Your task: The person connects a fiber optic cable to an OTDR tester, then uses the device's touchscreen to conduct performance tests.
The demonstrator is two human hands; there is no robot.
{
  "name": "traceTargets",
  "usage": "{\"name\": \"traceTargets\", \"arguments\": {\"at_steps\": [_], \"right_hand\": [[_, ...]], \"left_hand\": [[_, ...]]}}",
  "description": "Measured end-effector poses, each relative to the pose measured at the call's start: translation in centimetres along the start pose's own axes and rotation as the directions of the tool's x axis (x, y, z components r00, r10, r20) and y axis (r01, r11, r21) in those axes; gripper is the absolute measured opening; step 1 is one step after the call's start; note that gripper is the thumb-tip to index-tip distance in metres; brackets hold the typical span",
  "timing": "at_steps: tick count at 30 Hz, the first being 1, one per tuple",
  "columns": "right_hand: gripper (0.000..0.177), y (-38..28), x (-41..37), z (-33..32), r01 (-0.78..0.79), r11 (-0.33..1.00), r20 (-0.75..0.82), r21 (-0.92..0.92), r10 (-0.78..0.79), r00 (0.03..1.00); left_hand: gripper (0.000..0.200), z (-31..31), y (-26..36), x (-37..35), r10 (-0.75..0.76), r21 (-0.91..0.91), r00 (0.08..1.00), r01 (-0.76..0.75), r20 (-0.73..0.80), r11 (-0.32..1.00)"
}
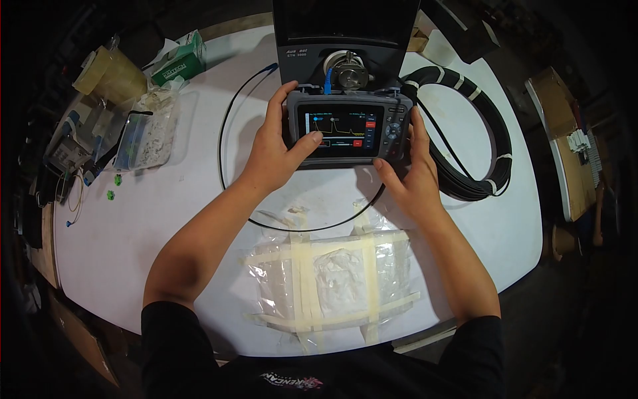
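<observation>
A handheld OTDR fibre tester [345, 128] with a grey casing is held at both sides. Its lit screen shows a yellow trace with peaks and a red button. My left hand [276, 149] grips the left edge, its thumb on the lower left of the screen. At the right edge, my right hand [413, 174] has its fingers along the side and its thumb at the bottom corner below the round keypad. A blue fibre connector [328, 81] is at the tester's top edge. Behind stands a dark machine [299, 66] with a round metal fitting [352, 76].
A coil of black cable [498, 126] lies to the right. One black cable [226, 133] loops leftward to a blue-ended tip. Taped clear plastic [339, 282] covers the table's front. A plastic bin [147, 143], a tape roll [109, 73] and a green Kimtech box [183, 60] are left.
</observation>
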State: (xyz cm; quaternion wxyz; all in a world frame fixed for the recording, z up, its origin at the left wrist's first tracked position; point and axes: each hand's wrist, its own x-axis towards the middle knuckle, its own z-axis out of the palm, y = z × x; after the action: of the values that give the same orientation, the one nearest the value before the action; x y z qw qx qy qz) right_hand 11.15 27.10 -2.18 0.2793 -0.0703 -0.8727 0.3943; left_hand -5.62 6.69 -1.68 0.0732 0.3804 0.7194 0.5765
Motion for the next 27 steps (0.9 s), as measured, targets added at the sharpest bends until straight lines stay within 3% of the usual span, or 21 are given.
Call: {"name": "traceTargets", "arguments": {"at_steps": [27], "right_hand": [[0.098,-0.11,0.08,-0.11,-0.010,1.000,0.011,-0.016,0.011,1.000]], "left_hand": [[0.083,-0.04,0.29,-0.04,-0.030,-0.029,1.000,0.030,0.006,0.999]]}}
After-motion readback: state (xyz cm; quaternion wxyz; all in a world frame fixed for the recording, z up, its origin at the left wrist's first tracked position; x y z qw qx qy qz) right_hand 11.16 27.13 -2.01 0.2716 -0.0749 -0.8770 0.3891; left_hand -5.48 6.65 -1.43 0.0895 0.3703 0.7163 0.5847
